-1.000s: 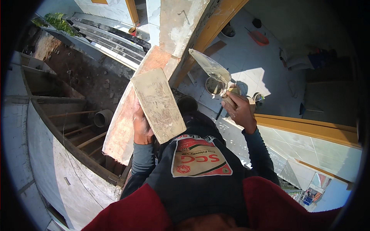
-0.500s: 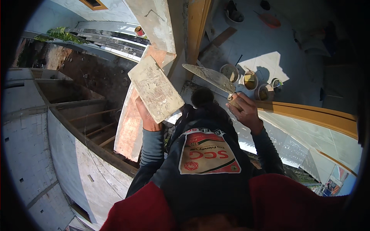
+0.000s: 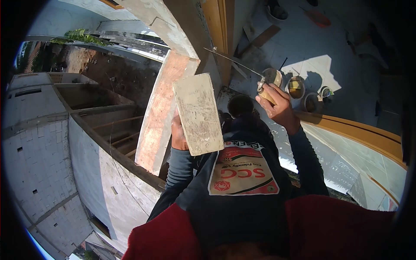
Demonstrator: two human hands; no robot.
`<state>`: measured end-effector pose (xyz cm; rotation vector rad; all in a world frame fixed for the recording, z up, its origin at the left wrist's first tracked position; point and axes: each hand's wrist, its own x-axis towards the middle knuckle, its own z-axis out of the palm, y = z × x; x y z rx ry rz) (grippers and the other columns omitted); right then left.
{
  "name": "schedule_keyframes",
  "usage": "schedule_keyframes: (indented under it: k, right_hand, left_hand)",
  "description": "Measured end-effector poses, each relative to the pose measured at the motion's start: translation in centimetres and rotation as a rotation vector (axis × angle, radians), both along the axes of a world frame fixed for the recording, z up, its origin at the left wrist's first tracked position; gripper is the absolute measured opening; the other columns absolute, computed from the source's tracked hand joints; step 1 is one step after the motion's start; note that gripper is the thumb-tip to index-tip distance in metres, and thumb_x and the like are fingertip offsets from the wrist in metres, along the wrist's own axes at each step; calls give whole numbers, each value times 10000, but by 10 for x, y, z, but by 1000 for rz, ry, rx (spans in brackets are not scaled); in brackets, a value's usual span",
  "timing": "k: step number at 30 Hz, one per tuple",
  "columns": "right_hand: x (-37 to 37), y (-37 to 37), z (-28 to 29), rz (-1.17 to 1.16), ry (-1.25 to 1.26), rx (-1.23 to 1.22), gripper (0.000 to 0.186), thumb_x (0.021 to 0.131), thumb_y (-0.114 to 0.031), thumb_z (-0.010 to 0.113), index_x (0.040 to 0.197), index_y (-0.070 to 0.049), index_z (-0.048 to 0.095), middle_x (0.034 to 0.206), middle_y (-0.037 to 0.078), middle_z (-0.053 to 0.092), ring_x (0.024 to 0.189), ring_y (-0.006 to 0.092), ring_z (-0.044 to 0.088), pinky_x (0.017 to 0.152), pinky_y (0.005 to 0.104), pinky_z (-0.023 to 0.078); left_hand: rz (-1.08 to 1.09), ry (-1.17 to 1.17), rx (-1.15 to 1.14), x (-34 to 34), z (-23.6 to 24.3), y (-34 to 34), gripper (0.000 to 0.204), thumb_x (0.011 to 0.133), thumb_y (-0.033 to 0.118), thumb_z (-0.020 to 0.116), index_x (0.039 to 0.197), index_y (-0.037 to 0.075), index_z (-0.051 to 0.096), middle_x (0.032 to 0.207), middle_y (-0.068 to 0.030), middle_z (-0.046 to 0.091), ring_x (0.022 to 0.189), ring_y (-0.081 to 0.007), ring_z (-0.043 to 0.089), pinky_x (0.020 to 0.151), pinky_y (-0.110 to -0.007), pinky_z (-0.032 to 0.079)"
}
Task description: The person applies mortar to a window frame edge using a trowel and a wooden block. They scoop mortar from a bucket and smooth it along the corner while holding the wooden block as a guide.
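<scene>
My left hand [image 3: 179,134] grips a rectangular, mortar-smeared board [image 3: 197,115], mostly hidden under its left side. Just left of the board runs a long pinkish ledge [image 3: 156,112] with pale grey edges. My right hand [image 3: 279,104] is wrapped round the wooden handle of a trowel [image 3: 236,61], whose thin blade is seen nearly edge-on, reaching up and left above the board, apart from it.
Below at right, several buckets [image 3: 296,88] stand on a tiled floor beside an orange pan [image 3: 317,17] and planks [image 3: 262,39]. An orange door frame [image 3: 221,30] borders that room. At left are a drop with open concrete compartments [image 3: 97,110] and a white block wall [image 3: 39,160].
The board has turned more upright and shifted right and down since a moment ago. The trowel blade has turned from flat to nearly edge-on. The view has shifted slightly.
</scene>
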<state>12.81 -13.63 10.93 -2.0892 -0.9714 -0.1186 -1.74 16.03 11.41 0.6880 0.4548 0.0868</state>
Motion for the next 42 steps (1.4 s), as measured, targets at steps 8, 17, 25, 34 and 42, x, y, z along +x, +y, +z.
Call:
schedule_keyframes:
  k: [8,17,25,34,42]
  right_hand:
    - [-38,74,-69,394,1746,859,469,1067,-459,491,1202,-21,592,909,55,578,682,157,586,590,283,481]
    - [-64,139,-58,596,2058,1274,414,1064,-525,466,1142,-130,560,912,-2,524,799,171,536,735,364,462]
    - [-67,197,-25,483,1996,1375,355,1080,-500,442,1154,-158,504,957,0,475,862,176,514,850,401,438]
    - [-114,155,-10,506,2261,1271,383,1069,-502,467,1142,-133,538,897,1,512,765,166,516,722,358,448]
    - [-71,160,-35,267,2161,1536,336,1081,-425,452,1051,-111,567,810,-4,514,654,126,466,610,288,436]
  left_hand:
    - [208,-61,66,-37,10,52,657,978,394,424,1481,-25,467,1349,-213,635,1087,-308,717,799,-391,645]
    - [267,-152,104,-50,36,59,658,978,353,503,1504,-35,425,1414,-245,571,1121,-329,703,789,-383,664]
    - [25,-545,-175,-59,42,85,860,913,304,683,1591,19,237,1495,-228,402,1232,-334,599,948,-410,606]
    - [52,-526,34,-64,26,108,758,995,343,567,1585,-18,257,1559,-279,369,1222,-342,644,905,-403,646]
    - [116,-392,512,-71,12,118,801,999,485,524,1580,-18,297,1533,-249,468,1223,-296,666,914,-342,634]
